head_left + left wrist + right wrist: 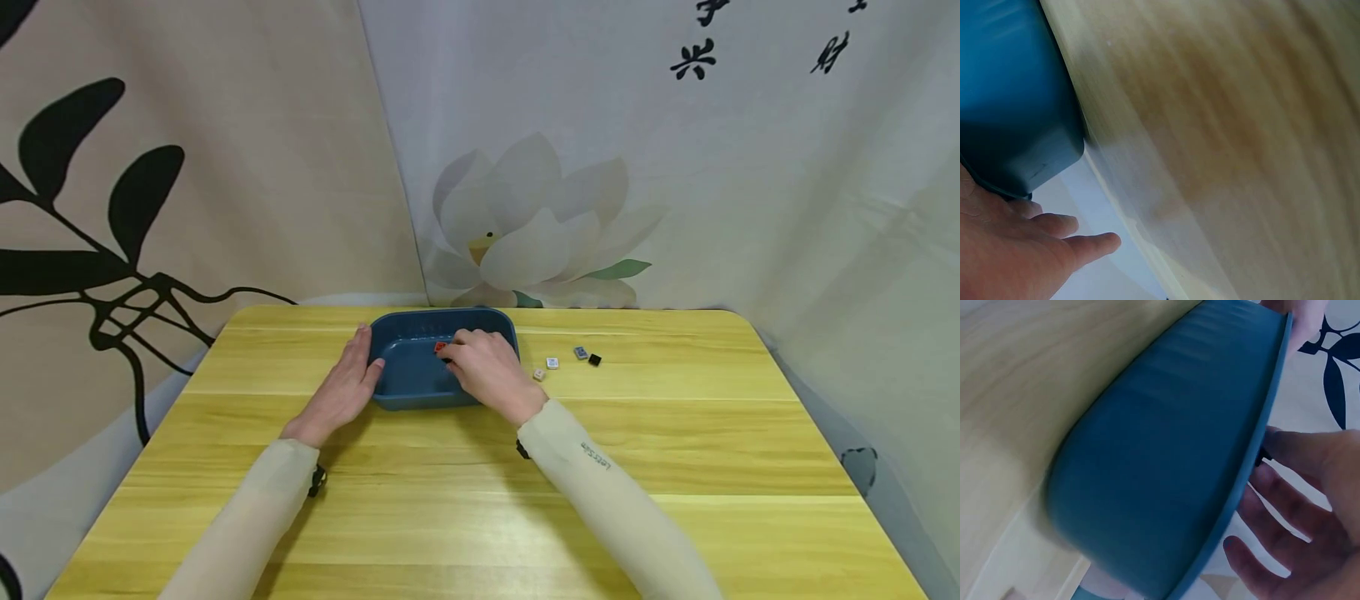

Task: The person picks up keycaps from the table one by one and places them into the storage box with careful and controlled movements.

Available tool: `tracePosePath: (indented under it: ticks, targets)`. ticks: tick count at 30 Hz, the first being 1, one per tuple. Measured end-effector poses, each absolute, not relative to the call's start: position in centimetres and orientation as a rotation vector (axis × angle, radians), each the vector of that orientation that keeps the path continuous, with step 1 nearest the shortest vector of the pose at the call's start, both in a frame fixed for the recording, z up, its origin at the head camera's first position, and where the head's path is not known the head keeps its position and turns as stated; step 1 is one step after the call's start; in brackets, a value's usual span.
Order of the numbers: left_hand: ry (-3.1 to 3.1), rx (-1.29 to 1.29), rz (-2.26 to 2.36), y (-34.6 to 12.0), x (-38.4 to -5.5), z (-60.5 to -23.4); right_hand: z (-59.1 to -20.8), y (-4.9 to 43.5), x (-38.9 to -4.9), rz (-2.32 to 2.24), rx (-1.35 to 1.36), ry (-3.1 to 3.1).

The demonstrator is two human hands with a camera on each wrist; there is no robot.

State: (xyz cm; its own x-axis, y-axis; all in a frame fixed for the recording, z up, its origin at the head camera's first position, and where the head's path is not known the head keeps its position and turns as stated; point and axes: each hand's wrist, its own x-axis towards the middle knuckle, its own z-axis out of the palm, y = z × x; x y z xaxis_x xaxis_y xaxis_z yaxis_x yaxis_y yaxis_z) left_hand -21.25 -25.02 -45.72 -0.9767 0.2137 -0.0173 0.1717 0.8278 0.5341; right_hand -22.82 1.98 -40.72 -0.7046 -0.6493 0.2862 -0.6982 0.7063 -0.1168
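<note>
A dark blue rectangular tray with rounded corners stands toward the table's far edge. My left hand lies along its left side with fingers straight and the thumb at the rim; the left wrist view shows that hand beside the tray's outer wall. Over the tray's right part, my right hand reaches in with bent fingers. Between thumb and forefinger it pinches a small black block, mostly hidden behind the rim in the right wrist view. A small red block is just beyond the fingertips, inside the tray.
Right of the tray, on the wooden table, lie a small white block, a beige one, a grey-blue one and a black one. A printed curtain hangs behind the table.
</note>
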Motion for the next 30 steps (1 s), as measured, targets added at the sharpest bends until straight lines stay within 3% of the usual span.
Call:
tracePosePath:
  ticks: [30]
  targets:
    - [2.932, 0.303, 0.847, -24.9, -21.2, -45.5, -42.2, -0.5, -25.5, 0.293, 0.973, -3.035]
